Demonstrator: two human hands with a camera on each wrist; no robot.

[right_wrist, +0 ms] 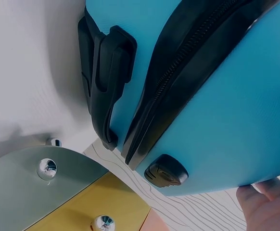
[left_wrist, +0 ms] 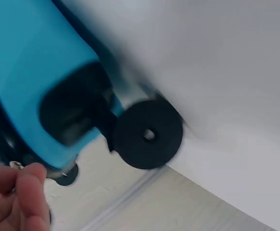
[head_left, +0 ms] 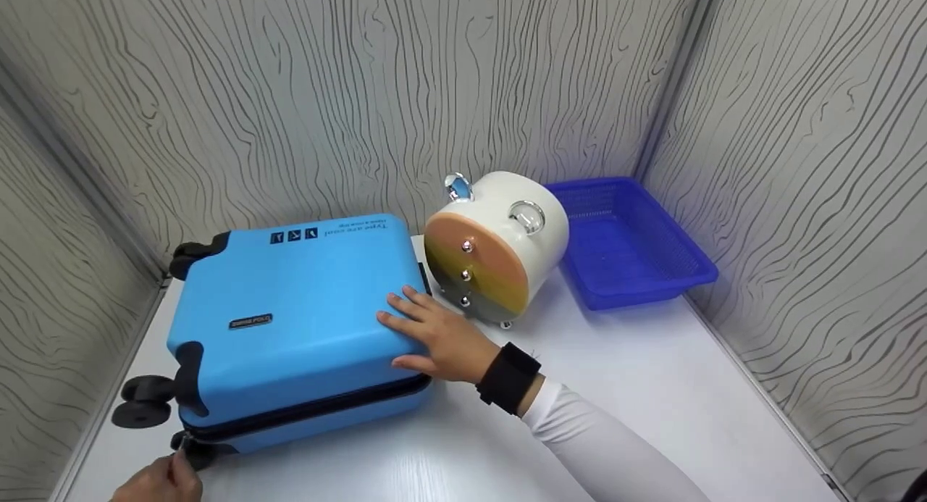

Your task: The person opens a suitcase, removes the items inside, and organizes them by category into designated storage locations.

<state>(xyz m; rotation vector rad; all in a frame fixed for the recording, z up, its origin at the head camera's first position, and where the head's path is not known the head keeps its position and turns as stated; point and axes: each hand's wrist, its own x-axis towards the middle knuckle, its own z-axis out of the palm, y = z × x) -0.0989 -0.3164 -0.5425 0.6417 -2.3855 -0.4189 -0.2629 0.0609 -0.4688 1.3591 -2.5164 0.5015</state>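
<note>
Pinching zipper pull [left_wrist: 17, 165] in left grip [head_left: 161, 480] (right hand [head_left: 438, 339] flat, fingers straight) atop suitcase [head_left: 290, 306]

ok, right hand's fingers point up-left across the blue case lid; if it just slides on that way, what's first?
Likely only more lid: the right hand lies flat on the blue suitcase, fingers aimed toward the small logo plate. Nothing else shows on that line.

one suitcase [head_left: 290, 314], one basket [head_left: 630, 241], one round case [head_left: 500, 248]

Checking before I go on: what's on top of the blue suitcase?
Only the right hand, lying flat on the suitcase lid near its right edge. Nothing else sits on it. Its inside is hidden, since the lid is down.
</note>
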